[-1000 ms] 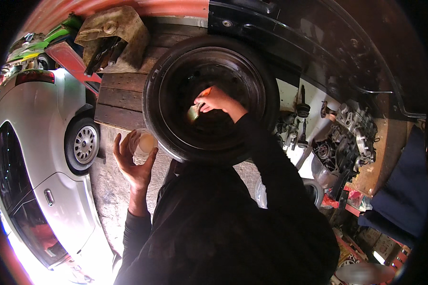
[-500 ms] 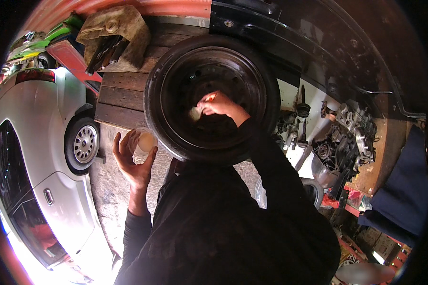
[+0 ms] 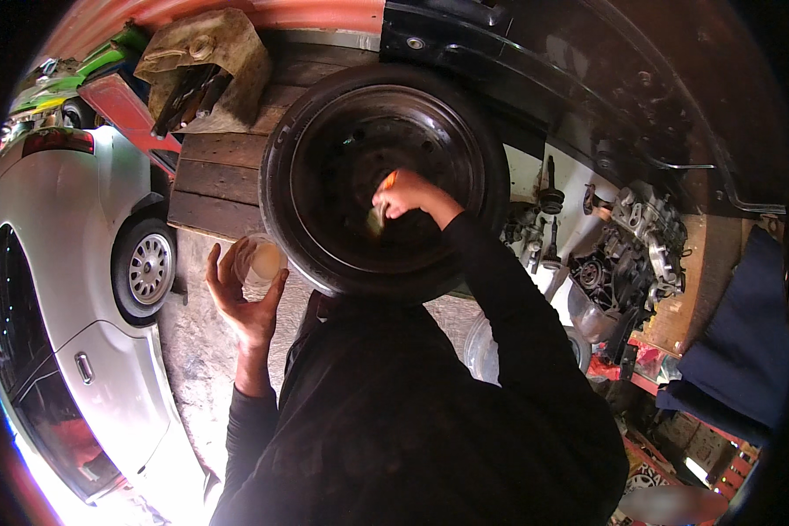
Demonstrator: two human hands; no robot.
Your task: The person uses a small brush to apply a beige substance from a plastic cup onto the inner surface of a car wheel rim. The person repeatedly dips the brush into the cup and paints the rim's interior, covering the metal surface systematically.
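A black tyre [image 3: 278, 197] on a dark steel wheel rim [image 3: 326, 153] lies flat in front of me. My right hand [image 3: 412, 195] reaches over the rim, fingers closed round a small paintbrush [image 3: 377, 221]. Its pale bristles point down at the inner face of the rim, and an orange bit of handle shows above the fingers. Just left of the tyre, my left hand [image 3: 248, 311] holds a clear plastic cup [image 3: 264, 261] with whitish liquid inside, thumb and fingers curved about its sides.
Beneath the wheel is a dark plank bench [image 3: 215, 180], with a stained tool pouch [image 3: 237, 53] at its far left. A silver car [image 3: 118, 377] stands at left. Greasy engine parts [image 3: 609, 263] lie at right, beside a dark blue cloth [image 3: 736, 333].
My right hand has shifted slightly rightward, and the brush now points more steeply down at the rim. The left hand keeps the cup in nearly the same place.
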